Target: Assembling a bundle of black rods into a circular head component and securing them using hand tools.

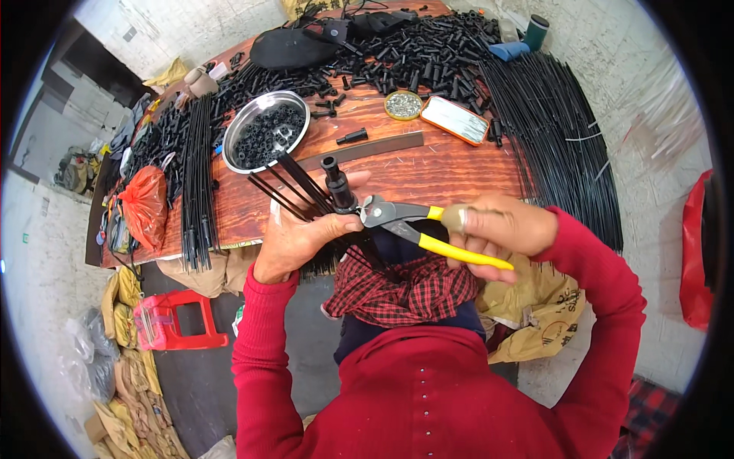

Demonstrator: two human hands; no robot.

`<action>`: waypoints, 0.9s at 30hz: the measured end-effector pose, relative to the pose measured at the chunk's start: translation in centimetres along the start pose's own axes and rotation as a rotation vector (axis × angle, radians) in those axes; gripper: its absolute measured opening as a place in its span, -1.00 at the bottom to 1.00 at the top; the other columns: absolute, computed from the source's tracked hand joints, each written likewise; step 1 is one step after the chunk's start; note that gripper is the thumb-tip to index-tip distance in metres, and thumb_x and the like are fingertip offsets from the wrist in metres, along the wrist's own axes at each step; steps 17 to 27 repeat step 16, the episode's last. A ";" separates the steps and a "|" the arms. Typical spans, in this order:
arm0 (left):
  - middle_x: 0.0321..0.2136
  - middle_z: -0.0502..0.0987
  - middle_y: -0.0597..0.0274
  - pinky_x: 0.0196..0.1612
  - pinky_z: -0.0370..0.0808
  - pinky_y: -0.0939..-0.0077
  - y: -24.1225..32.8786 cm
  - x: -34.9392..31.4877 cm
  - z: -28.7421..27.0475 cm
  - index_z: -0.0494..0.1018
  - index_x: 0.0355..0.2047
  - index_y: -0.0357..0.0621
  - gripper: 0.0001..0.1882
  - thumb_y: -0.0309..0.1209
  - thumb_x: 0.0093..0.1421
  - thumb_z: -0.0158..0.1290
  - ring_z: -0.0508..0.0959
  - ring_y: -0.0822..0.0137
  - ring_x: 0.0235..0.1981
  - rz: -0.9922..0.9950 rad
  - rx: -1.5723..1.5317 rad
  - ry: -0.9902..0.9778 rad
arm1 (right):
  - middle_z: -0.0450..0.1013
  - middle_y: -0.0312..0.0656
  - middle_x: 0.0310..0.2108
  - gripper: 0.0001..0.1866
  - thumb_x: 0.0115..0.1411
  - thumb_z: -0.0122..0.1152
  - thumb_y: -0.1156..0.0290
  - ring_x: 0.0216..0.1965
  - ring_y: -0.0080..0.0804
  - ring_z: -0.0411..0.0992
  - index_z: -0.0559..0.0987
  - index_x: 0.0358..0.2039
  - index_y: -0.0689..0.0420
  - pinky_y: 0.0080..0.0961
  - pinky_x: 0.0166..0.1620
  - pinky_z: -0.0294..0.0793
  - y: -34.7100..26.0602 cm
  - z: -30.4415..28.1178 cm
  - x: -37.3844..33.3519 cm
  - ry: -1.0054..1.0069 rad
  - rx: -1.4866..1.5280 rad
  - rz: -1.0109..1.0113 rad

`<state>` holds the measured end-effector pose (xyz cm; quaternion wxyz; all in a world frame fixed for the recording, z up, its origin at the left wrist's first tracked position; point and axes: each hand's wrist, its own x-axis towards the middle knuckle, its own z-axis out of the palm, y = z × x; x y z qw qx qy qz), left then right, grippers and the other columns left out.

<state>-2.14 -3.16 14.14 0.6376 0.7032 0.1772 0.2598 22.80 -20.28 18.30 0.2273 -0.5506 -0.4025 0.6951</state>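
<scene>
My left hand (300, 239) is closed around several thin black rods (281, 200) and a stepped black cylindrical fitting (336, 182), which points up and away from me. In my right hand (516, 226) are end-cutting pliers (466, 251) with yellow handles and dark metal jaws. The plier jaws meet the lower end of the fitting, close to my left thumb. Whether they bite on a wire or pin there is too small to tell. A red-and-black checked cloth (397, 294) lies over my lap, below the rods.
Behind my hands on the reddish wooden table (459, 172) are a metal bowl (260, 100) of small black rings, a flat metal bar (382, 146), a round tin (403, 105) and an orange-rimmed tray (456, 120). Black rod bundles (562, 138) lie right. A red stool (195, 321) stands lower left.
</scene>
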 end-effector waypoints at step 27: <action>-0.30 0.65 0.25 -0.16 0.56 0.51 -0.4 0.6 0.5 0.59 -0.06 -0.28 -0.64 -0.53 0.11 0.31 0.61 0.44 -0.30 0.026 0.063 0.057 | 0.52 -0.10 -0.45 -0.51 0.14 0.37 0.15 -0.44 -0.28 0.58 0.52 -0.03 0.21 -0.35 -0.35 0.53 2.3 1.0 -0.1 0.770 -1.148 -0.709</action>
